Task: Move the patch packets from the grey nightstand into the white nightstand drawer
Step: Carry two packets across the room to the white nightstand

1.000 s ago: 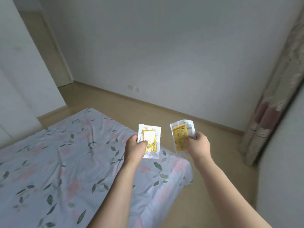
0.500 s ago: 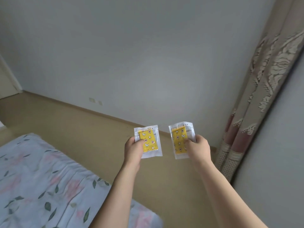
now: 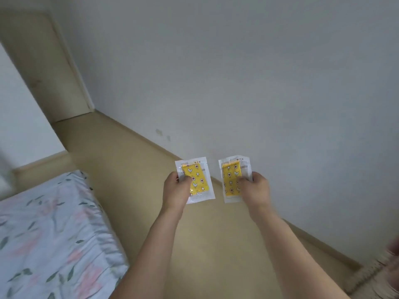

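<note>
Pinching one clear packet w/ yellow patch inside: left hand (image 3: 176,188) left packet (image 3: 197,180), right hand (image 3: 255,187) right packet (image 3: 232,180).

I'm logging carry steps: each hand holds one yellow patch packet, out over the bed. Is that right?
Not quite. The left hand and right hand each grip one packet, but the head view shows them over bare floor; the bed lies off to the left.

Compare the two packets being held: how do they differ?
The left packet lies flat and leans slightly left; the right packet looks crinkled along its top and stands nearly upright. The left hand pinches its packet's left edge; the right hand pinches its packet's right edge. Both hold yellow patterned patches in clear wrapping.
</note>
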